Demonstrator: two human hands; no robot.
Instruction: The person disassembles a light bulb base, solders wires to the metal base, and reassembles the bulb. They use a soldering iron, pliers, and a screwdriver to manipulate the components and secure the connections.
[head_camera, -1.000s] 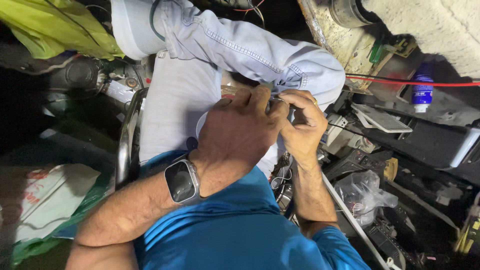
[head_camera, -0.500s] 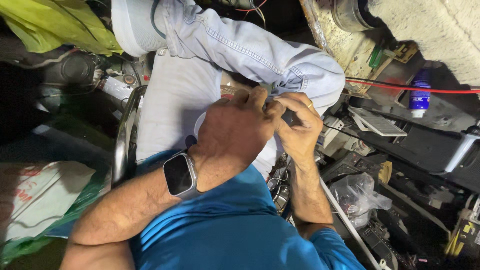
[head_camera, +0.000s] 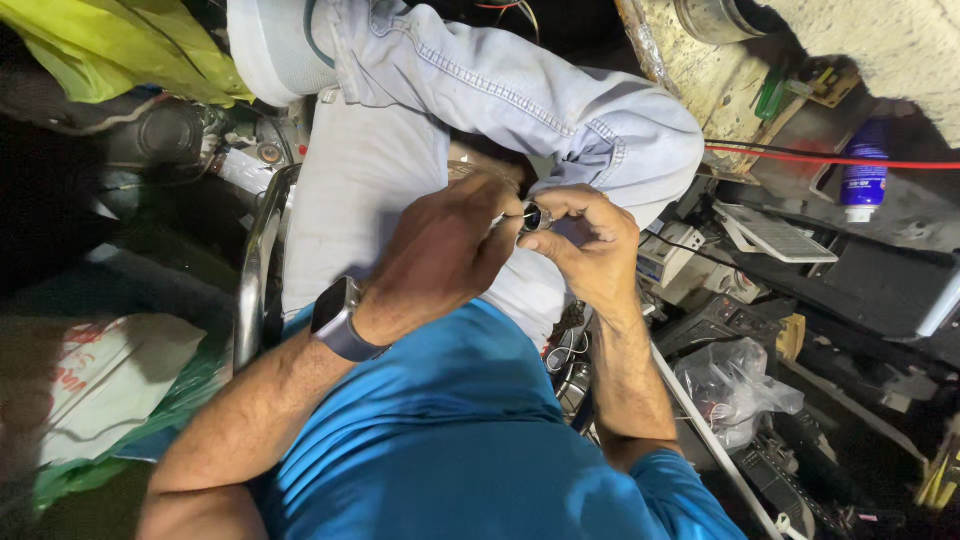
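Two hands (head_camera: 450, 250) (head_camera: 590, 250) half-hiding small metal part (head_camera: 534, 216)

A bright blue shirt (head_camera: 450, 430) is worn, and pale, washed-out blue denim is seen on the trouser leg (head_camera: 520, 95) — stitched in a lighter thread. A dark grey watch (head_camera: 335, 318) with a black face is strapped on. A small part (head_camera: 533, 217) (dark, with a silvery rim) is shown between the fingers. Further off, a yellow-green cloth (head_camera: 120, 50), a red wire (head_camera: 830, 158) and a blue can (head_camera: 865, 170) — white-labelled — are seen.
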